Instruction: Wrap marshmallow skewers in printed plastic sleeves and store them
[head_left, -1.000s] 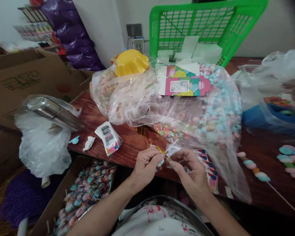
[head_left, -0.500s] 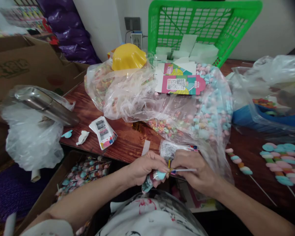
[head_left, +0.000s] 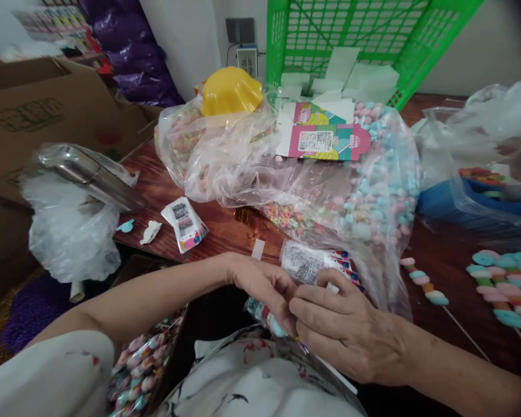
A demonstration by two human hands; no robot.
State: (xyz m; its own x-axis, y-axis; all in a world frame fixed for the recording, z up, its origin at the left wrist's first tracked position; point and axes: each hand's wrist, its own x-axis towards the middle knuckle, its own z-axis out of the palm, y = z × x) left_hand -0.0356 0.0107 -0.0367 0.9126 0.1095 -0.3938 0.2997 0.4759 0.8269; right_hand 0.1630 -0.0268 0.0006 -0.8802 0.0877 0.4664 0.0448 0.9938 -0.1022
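A bagged candy skewer (head_left: 267, 317), with pink, blue and red pieces under clear film, is tilted low in front of my shirt. My left hand (head_left: 260, 284) is closed round its upper part, thumb and fingers near the neck of the bag. Against that neck my right hand (head_left: 342, 327) is closed, its curled fingers touching the left fingertips and hiding most of the join. A white stick (head_left: 341, 379) comes out below the right hand, pointing down to the right. Behind the hands lies a stack of printed clear bags (head_left: 304, 260).
Unwrapped candy skewers (head_left: 510, 284) lie at right, with a single skewer (head_left: 425, 284) nearer. Behind are a large candy bag (head_left: 382, 179), a green basket (head_left: 282, 35) and a yellow bowl (head_left: 232, 92). Cards (head_left: 184, 225) and a steel flask (head_left: 99, 179) are left; bagged skewers (head_left: 141, 370) fill a box below.
Both hands have turned, and the skewer's stick has swung from level to slanting down right. The right hand now covers the gold tie seen before. The view has shifted slightly.
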